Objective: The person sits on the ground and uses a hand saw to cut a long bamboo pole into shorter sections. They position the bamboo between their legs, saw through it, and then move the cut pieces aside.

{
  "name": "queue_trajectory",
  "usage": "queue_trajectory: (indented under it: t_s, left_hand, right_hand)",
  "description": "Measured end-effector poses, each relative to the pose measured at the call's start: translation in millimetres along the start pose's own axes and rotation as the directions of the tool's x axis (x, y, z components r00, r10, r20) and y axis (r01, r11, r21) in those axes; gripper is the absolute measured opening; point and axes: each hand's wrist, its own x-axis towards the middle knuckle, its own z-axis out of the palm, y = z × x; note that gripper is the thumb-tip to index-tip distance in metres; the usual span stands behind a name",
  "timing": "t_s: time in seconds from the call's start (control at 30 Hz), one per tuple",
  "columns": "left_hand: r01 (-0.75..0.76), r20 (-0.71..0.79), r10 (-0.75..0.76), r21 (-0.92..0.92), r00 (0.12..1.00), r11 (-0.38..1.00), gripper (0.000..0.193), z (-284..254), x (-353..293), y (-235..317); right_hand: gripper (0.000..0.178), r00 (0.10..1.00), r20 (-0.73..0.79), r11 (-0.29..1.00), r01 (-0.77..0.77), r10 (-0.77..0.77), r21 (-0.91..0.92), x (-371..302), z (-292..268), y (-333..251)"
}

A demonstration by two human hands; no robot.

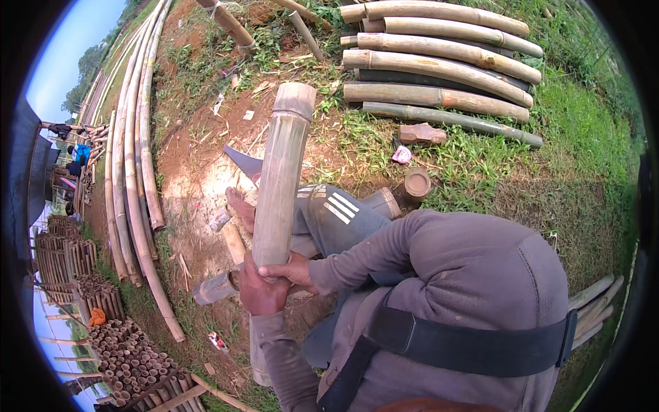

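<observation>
A thick, pale bamboo length [283, 165] runs from the upper middle of the view down past my hands. My left hand [264, 295] is wrapped round it, its fingers closed. Just beside, my right hand [296, 269] also closes on the bamboo, touching the left. The lower part of the length passes behind my left forearm. Beyond it on the ground lies a saw-like grey blade [243, 165], its other end hidden by the bamboo. A short bamboo piece [214, 290] lies left of my hands, near my bare foot [241, 209].
Several curved bamboo lengths [439, 65] are stacked at the upper right, near a reddish block [421, 134] and a small pink item [401, 155]. Long poles [130, 165] line the left. Lower left stands a pile of cut bamboo [134, 360]. A bamboo end [417, 183] shows beside my leg.
</observation>
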Motion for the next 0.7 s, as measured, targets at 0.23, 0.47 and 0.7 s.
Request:
queue_trajectory:
  t_s: [0.23, 0.47, 0.7]
  left_hand:
    - [-0.568, -0.354, 0.548, 0.056, 0.758, 0.821, 0.078, 11, 28, 50]
    - [-0.085, -0.419, 0.061, -0.041, 0.906, 0.996, 0.061, 24, -44, -95]
    - [0.444, -0.334, -0.499, -0.228, 0.800, 0.866, 0.055, 56, -171, -189]
  right_hand:
    - [0.101, 0.877, -0.387, 0.923, 0.361, -0.287, 0.133, -29, -98, -178]
    - [0.078, 0.552, -0.679, 0.779, 0.626, -0.484, -0.046, -104, -256, -302]
    - [0.096, 0.107, -0.932, 0.716, 0.672, -0.346, -0.189, -196, -399, -305]
